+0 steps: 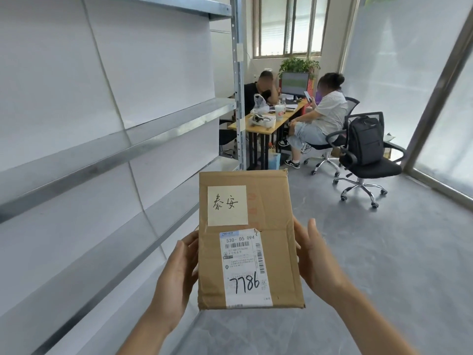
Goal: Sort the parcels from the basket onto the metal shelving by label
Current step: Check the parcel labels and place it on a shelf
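Both hands, left (176, 275) and right (317, 262), grip a cardboard parcel (249, 239) lower centre; metal shelving (102, 155) fills the left, grey floor (384, 252) the right.

Two people (325, 111) are sitting at a wooden desk (266, 123) in the upper middle of the frame, with a computer monitor (294, 84) and a potted plant (298, 65) standing behind it under the barred window (289, 24). A black backpack (366, 139) is resting upright on an office chair (368, 167) at the right, on the grey floor (384, 252).
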